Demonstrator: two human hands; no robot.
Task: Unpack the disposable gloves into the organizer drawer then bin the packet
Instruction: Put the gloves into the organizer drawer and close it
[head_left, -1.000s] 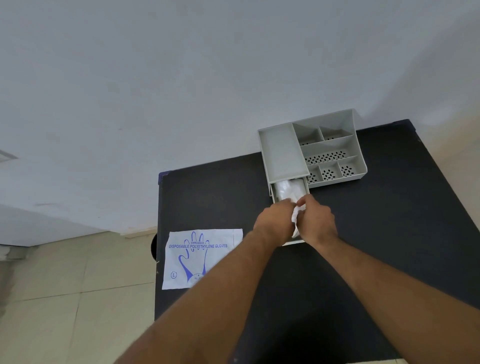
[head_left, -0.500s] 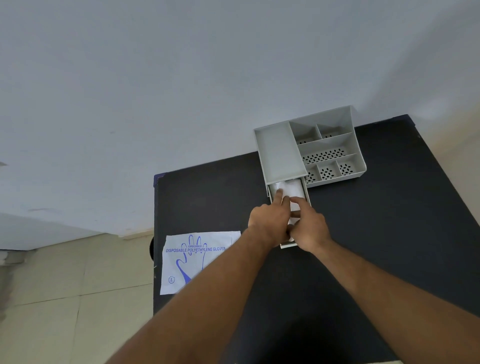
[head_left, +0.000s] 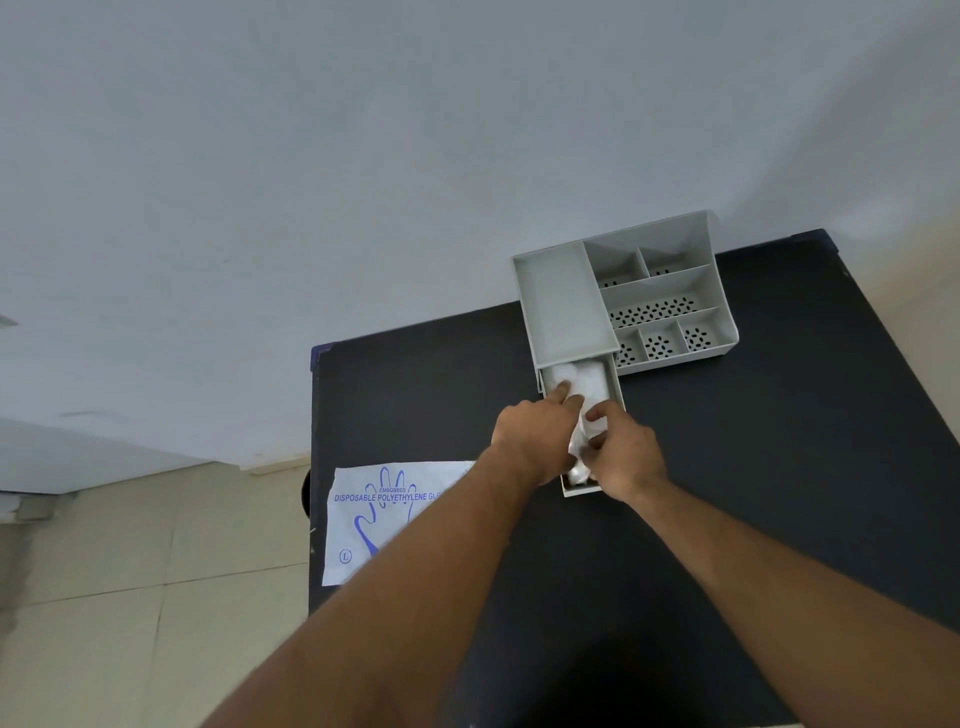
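Note:
A grey organizer (head_left: 566, 306) stands at the back of the black table (head_left: 779, 467), its drawer (head_left: 618, 387) pulled out towards me. Clear, whitish disposable gloves (head_left: 589, 382) lie bunched inside the drawer. My left hand (head_left: 535, 441) presses on the gloves with its index finger stretched into the drawer. My right hand (head_left: 623, 457) pinches a fold of the gloves over the drawer's near half. The white packet (head_left: 384, 514), printed with a blue hand and "DISPOSABLE POLYETHYLENE GLOVES", lies flat at the table's left edge, partly under my left forearm.
The organizer's right side has several perforated compartments (head_left: 660, 312). A pale wall rises behind the table. Beige floor tiles (head_left: 156, 597) show to the left. A dark round object (head_left: 305, 493) peeks out beside the table's left edge.
Both hands have kept working the gloves in the drawer. My right hand has gone from pressing flat to pinching a fold; my left index finger still pushes into the drawer.

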